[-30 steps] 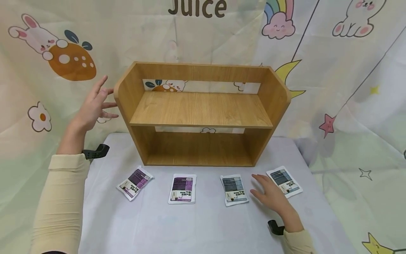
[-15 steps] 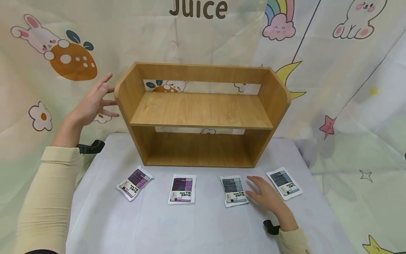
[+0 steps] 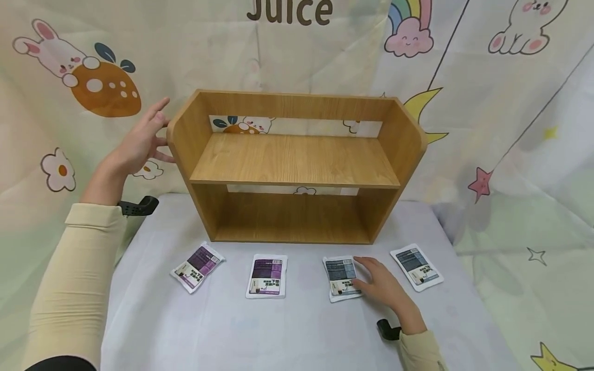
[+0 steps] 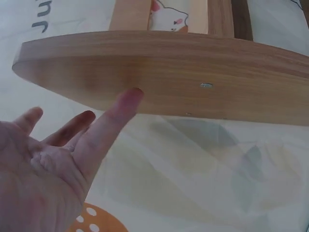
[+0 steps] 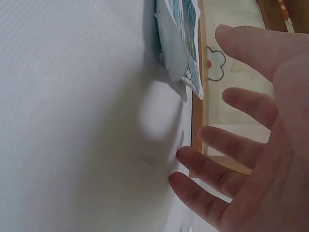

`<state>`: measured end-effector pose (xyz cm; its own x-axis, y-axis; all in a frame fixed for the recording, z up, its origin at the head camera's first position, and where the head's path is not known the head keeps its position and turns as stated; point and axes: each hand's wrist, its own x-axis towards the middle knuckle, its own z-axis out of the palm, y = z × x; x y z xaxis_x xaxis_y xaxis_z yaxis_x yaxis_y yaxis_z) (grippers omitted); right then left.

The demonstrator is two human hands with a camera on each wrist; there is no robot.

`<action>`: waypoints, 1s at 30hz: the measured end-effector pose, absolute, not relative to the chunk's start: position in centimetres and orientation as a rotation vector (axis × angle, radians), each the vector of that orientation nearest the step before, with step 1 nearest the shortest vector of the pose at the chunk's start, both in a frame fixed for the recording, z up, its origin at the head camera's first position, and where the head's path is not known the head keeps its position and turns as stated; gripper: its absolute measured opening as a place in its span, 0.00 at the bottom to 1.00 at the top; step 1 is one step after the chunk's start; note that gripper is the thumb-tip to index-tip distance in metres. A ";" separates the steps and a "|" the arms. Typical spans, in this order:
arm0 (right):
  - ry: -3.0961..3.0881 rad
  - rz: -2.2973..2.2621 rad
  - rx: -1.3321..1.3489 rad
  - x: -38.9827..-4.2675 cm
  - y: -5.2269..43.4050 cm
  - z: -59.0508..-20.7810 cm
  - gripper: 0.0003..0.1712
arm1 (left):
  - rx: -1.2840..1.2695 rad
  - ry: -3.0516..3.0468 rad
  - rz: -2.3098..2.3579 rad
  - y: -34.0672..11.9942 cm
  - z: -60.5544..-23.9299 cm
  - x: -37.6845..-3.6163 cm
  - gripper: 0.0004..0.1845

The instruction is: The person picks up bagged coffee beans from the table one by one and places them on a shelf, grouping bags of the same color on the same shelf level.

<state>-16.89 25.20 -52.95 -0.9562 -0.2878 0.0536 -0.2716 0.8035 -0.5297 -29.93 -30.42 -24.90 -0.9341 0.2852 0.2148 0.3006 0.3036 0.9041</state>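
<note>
"Juice" in brown letters on the backdrop cloth (image 3: 287, 46); print on the packets (image 3: 266, 276) unreadable.

Shelf (image 3: 294, 159): light brown wood grain. Tablecloth (image 3: 232, 330): pale lilac-white. Two left packets (image 3: 197, 267) (image 3: 266, 276): white with purple panels; two right packets (image 3: 341, 277) (image 3: 416, 266): white with grey-blue panels. Backdrop (image 3: 510, 129): cream, cartoon rabbits, rainbow, stars. Sleeves (image 3: 79, 278): beige.
</note>
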 end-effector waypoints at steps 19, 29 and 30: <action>2.915 -0.883 -0.329 -17.4 23.8 -53.6 0.44 | -0.534 -2.628 -1.619 -29.6 -24.6 -30.7 0.31; 2.901 -0.915 -0.266 -17.6 22.9 -53.8 0.49 | -0.539 -2.643 -1.569 -29.5 -25.1 -31.6 0.31; 2.900 -0.919 -0.264 -17.6 22.8 -53.8 0.49 | -0.541 -2.637 -1.574 -29.6 -25.2 -31.7 0.31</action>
<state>-17.64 22.82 -53.79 -0.9812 -0.1903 -0.0319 -0.1372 0.8043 -0.5781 -31.66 -29.55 -25.19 -0.9396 0.2816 0.1945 0.3049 0.4306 0.8495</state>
